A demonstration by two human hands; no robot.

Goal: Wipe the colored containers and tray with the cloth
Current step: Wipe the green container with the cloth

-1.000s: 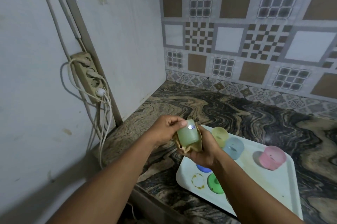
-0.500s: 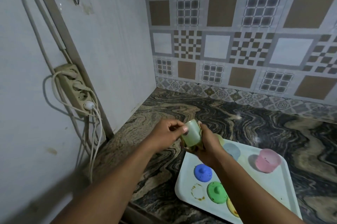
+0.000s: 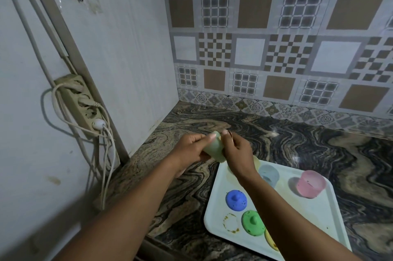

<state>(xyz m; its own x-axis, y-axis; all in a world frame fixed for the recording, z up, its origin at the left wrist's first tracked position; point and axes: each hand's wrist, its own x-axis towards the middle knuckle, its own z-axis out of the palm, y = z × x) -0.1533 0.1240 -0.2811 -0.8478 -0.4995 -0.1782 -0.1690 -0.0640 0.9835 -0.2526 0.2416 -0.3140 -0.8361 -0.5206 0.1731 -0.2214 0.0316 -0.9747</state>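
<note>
Both hands hold a pale green container (image 3: 213, 147) above the counter, left of the tray. My left hand (image 3: 190, 149) grips its side. My right hand (image 3: 236, 151) presses against it from the right; a sliver of tan cloth (image 3: 231, 134) shows at its fingertips, the rest hidden. On the white tray (image 3: 314, 214) stand a pink container (image 3: 310, 184) and a light blue container (image 3: 268, 175). A blue lid (image 3: 236, 200), a green lid (image 3: 253, 222) and a yellow lid (image 3: 270, 239) lie at the tray's near side, next to a brown ring stain (image 3: 230, 222).
The tray lies on a dark swirled stone counter (image 3: 319, 143) in a corner. A white wall on the left carries a power strip (image 3: 83, 105) with hanging cables (image 3: 106, 165). Patterned tiles (image 3: 276, 48) cover the back wall.
The view has lifted and shifted, so the tray's lids now show. The green container has tilted over between my hands, and the cloth under it is now mostly hidden.
</note>
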